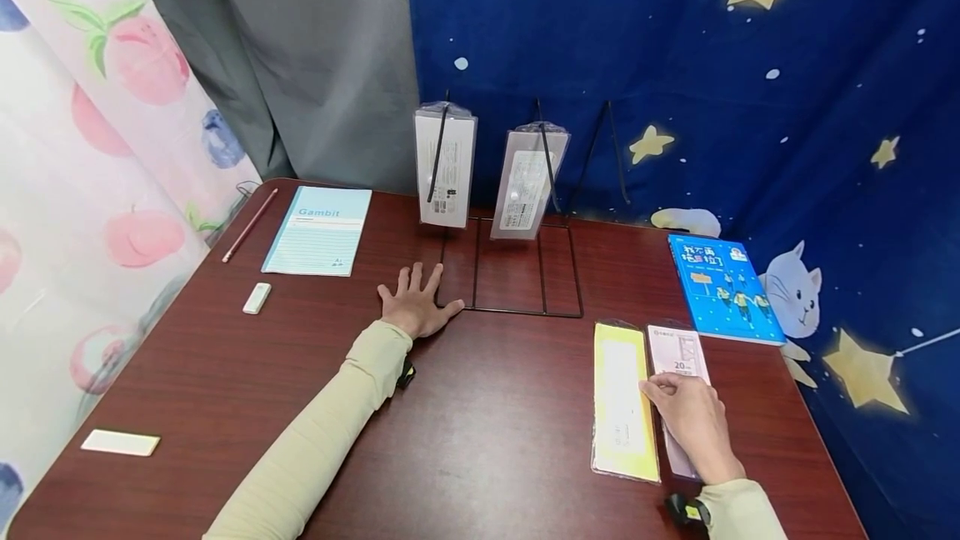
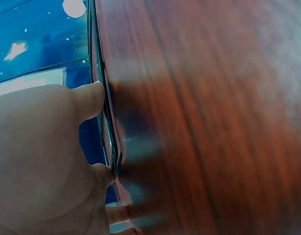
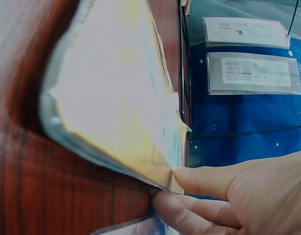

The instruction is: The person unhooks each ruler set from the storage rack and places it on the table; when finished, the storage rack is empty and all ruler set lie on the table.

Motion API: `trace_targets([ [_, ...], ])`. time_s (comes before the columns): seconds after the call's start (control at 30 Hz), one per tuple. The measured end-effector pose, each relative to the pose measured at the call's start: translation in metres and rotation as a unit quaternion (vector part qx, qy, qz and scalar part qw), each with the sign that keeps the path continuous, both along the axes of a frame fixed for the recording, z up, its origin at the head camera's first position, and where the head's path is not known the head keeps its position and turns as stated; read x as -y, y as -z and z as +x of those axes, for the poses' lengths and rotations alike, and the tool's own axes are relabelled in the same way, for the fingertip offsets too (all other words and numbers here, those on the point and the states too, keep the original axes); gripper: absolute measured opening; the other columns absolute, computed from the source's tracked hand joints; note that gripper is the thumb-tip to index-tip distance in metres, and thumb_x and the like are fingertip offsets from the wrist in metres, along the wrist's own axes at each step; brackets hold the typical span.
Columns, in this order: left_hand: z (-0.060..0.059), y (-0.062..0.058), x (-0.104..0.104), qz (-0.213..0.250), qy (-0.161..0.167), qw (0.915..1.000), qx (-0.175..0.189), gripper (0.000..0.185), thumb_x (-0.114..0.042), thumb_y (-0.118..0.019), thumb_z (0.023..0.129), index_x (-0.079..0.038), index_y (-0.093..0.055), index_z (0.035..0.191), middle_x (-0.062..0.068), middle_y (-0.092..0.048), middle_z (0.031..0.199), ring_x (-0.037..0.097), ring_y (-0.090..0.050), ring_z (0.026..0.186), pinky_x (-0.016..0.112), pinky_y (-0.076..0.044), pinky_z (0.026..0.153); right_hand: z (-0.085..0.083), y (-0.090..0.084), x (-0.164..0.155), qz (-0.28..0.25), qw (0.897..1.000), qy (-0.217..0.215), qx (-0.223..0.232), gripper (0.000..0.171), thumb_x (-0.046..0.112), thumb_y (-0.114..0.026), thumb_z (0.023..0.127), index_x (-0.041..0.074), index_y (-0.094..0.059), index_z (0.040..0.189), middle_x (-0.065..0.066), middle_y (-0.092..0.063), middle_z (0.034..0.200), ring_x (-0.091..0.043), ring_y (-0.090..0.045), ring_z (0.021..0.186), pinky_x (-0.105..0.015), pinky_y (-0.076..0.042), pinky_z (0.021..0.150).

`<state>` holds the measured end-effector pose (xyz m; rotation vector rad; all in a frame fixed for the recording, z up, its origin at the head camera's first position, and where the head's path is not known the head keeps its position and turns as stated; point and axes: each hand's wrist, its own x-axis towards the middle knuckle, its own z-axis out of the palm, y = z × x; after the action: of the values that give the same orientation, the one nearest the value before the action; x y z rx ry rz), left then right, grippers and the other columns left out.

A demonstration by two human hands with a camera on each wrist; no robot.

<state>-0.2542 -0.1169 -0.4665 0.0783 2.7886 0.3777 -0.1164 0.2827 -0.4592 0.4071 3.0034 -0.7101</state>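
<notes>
My left hand (image 1: 414, 305) lies on the table with fingers spread, touching the front left corner of a black wire rack (image 1: 525, 312). Two flat white packets in clear sleeves, a left one (image 1: 444, 165) and a right one (image 1: 528, 182), hang from the rack's hooks. On the right, my right hand (image 1: 686, 415) pinches the right edge of a yellow packet (image 1: 621, 398) in a clear sleeve. The right wrist view shows the thumb over that edge and a finger beneath it. Partly under this hand lies a pink packet (image 1: 678, 348) printed with 20.
A blue book (image 1: 726, 290) lies at the right rear. Across the left side are a Gambit notebook (image 1: 318, 232), a pencil (image 1: 250, 225), a small white eraser-like block (image 1: 257, 298) and a flat white strip (image 1: 120, 442). Curtains (image 1: 337, 48) hang behind the table.
</notes>
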Motion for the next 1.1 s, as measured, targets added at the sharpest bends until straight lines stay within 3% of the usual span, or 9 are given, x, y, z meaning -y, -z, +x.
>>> trace_targets([
  [0.2, -0.001, 0.002, 0.0, -0.002, 0.003, 1.0, -0.005, 0.083, -0.066, -0.039, 0.104, -0.023, -0.011, 0.169, 0.018, -0.008, 0.175, 0.04, -0.007, 0.162, 0.076, -0.011, 0.121, -0.003, -0.008, -0.001, -0.002, 1.0, 0.003, 0.01, 0.029, 0.028, -0.073, 0.096, 0.003, -0.08, 0.109, -0.014, -0.08, 0.089, -0.019, -0.063, 0.07, -0.032, -0.04, 0.059],
  [0.47, -0.001, 0.003, 0.0, -0.002, 0.003, 1.0, -0.006, 0.083, -0.067, -0.039, 0.104, -0.024, -0.011, 0.169, 0.018, -0.008, 0.175, 0.04, -0.007, 0.163, 0.076, -0.011, 0.121, -0.015, -0.022, 0.004, -0.015, 1.0, -0.008, -0.016, 0.036, 0.03, -0.071, 0.098, 0.001, -0.076, 0.12, -0.025, -0.077, 0.106, -0.024, -0.066, 0.076, -0.031, -0.042, 0.057],
  [0.77, 0.0, 0.003, 0.0, 0.001, 0.003, 1.0, -0.005, 0.083, -0.067, -0.04, 0.104, -0.024, -0.011, 0.169, 0.018, -0.009, 0.175, 0.04, -0.007, 0.162, 0.076, -0.011, 0.121, -0.04, -0.034, 0.022, -0.032, 0.994, -0.057, -0.092, 0.036, 0.03, -0.073, 0.098, 0.003, -0.075, 0.123, -0.024, -0.077, 0.109, -0.032, -0.073, 0.084, -0.024, -0.052, 0.058],
  [1.1, 0.0, 0.003, 0.001, 0.002, 0.001, 1.0, -0.002, 0.083, -0.067, -0.04, 0.103, -0.025, -0.01, 0.169, 0.017, -0.007, 0.175, 0.04, -0.005, 0.163, 0.075, -0.009, 0.122, -0.071, -0.042, 0.045, -0.067, 0.983, -0.09, -0.143, 0.032, 0.03, -0.073, 0.098, 0.009, -0.076, 0.122, -0.015, -0.079, 0.107, -0.029, -0.074, 0.09, -0.019, -0.053, 0.072],
])
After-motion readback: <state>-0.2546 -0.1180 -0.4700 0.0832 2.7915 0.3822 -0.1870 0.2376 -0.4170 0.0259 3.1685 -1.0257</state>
